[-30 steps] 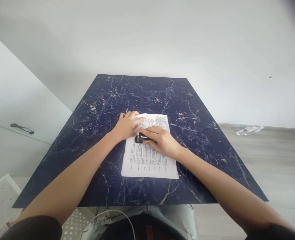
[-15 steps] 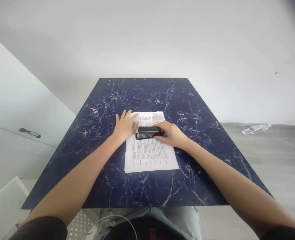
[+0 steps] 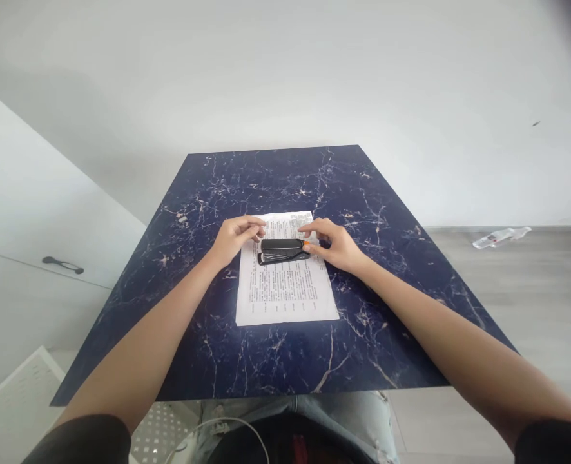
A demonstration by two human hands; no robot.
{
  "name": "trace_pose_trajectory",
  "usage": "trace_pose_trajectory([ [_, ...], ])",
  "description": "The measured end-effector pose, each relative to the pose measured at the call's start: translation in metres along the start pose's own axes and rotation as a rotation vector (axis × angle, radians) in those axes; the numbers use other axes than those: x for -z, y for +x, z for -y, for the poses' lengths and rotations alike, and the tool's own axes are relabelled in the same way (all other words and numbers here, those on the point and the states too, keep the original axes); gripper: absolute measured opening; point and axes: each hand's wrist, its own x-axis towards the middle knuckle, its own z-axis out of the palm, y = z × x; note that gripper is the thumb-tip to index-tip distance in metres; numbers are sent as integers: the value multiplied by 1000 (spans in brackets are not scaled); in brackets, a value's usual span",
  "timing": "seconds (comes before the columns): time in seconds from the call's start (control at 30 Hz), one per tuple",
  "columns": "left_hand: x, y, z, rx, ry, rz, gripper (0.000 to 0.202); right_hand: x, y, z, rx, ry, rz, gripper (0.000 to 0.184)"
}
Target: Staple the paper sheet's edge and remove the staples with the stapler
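A black stapler (image 3: 282,251) with an orange patch at its right end lies sideways on printed white paper (image 3: 285,312). My right hand (image 3: 336,242) is at that end, its thumb by the orange patch and its forefinger raised apart from the stapler. Nothing is gripped between those fingers. At the paper's upper left edge is my left hand (image 3: 236,238), fingers loosely bent and slightly apart, just off the stapler's left end. It holds nothing that I can see.
The dark blue marbled table (image 3: 276,361) ends near my lap. Behind it stands a white wall (image 3: 276,77). A cabinet with a dark handle (image 3: 63,265) is on the left, a white perforated panel (image 3: 15,406) below it. A clear plastic item (image 3: 501,238) lies on the floor at right.
My right hand has loosened from the stapler, its fingers lifting off. My left hand has gone from flat on the paper to bent fingers. The whole view has shifted slightly.
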Motion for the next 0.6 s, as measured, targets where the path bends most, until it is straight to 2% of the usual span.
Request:
trace_pose_trajectory([
  [0.1, 8, 2, 5, 57, -176, 40, 19, 6, -2, -4, -129, 198, -12, 15],
  [0.23, 11, 4, 11, 106, -300, 34, 20, 6, -4, -6, -179, 356, 9, 8],
  [0.4, 12, 6, 15, 161, -386, 16, 17, 4, -4, -6, -184, 403, 16, 6],
  [0.6, 12, 5, 15, 172, -388, 17, 13, 5, -4, -4, -160, 345, 5, 7],
])
